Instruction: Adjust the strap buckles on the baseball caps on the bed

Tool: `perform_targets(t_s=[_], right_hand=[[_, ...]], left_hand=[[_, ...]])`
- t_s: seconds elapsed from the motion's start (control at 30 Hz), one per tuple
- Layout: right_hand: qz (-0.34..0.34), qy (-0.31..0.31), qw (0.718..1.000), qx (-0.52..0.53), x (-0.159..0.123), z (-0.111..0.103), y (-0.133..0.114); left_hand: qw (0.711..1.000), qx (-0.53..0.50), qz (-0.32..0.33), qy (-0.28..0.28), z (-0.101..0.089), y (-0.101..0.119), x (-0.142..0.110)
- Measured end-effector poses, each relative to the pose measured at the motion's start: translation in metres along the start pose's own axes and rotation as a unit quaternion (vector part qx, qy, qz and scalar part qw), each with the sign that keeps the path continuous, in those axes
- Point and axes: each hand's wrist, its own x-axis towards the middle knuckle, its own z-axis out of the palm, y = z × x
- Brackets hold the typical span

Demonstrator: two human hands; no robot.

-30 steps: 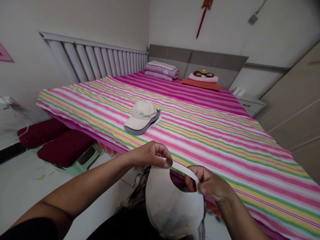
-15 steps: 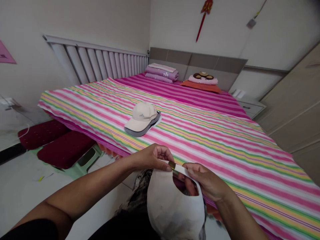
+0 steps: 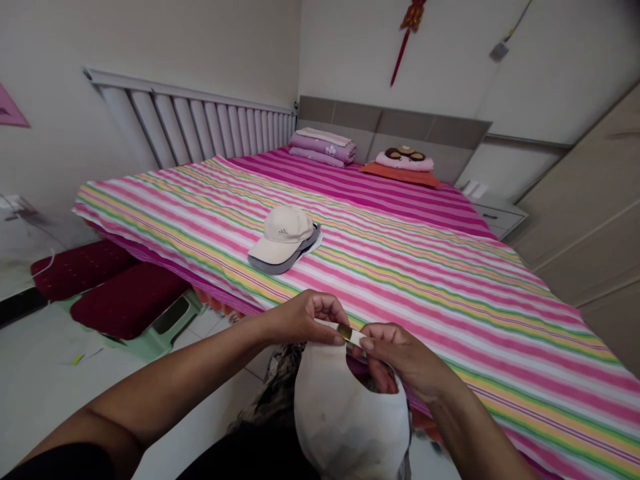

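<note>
A white cap [image 3: 350,413] hangs low in front of me, its back opening and strap facing up. My left hand [image 3: 320,319] is closed on the strap's left part, thumb on top, beside a gold-coloured metal buckle [image 3: 345,331]. Pinched between my right thumb and fingers is the strap [image 3: 358,339] just right of the buckle; some right fingers show through the cap's opening. My right hand [image 3: 395,352] partly hides the strap's far end. On the bed ahead, a beige cap [image 3: 287,227] rests on top of a dark grey cap [image 3: 280,265], apart from both hands.
The bed [image 3: 425,267] has a striped sheet. Folded purple bedding [image 3: 323,148] and an orange pillow [image 3: 400,175] lie near the headboard [image 3: 405,133]. Dark red padded stools [image 3: 130,300] stand at the left, a wardrobe [image 3: 590,173] at the right.
My right hand has slid left along the strap, closer to the buckle. More of the gold buckle shows. My left hand keeps its grip, and the caps on the bed stay put.
</note>
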Motion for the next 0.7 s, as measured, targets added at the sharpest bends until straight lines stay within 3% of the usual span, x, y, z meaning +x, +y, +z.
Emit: perform_targets(t_s=[0.7], right_hand=[[-0.008,0.023,1.000,0.012,0.0059,0.0093,-0.0075]], left_hand=[[0.999,0.000,0.042,0.012,0.0041,-0.0063,-0.0019]])
